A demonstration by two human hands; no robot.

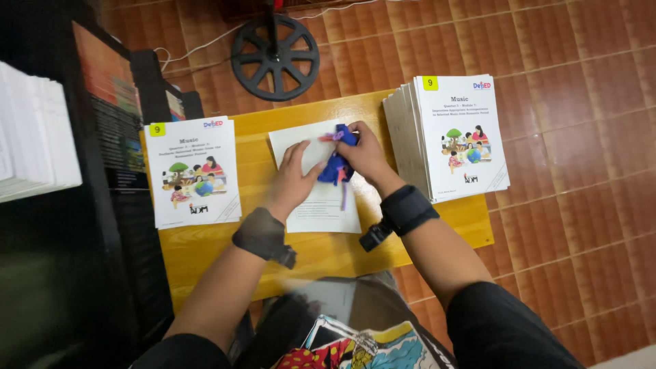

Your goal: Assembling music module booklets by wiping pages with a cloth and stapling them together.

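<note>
Blue stapler (pixel 339 164) gripped in right hand (pixel 365 156) | left hand (pixel 294 179) flat on sheet (pixel 321 205)

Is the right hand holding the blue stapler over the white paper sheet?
Yes, the right hand grips the blue stapler above the white sheet on the wooden table.

blue stapler (pixel 339 164), white sheet (pixel 321 205), yellow table (pixel 328 253)

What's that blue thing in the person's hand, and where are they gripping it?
The right hand holds a blue stapler-like tool, fingers wrapped around its upper end. The left hand holds nothing; it lies flat on the white sheet.
</note>
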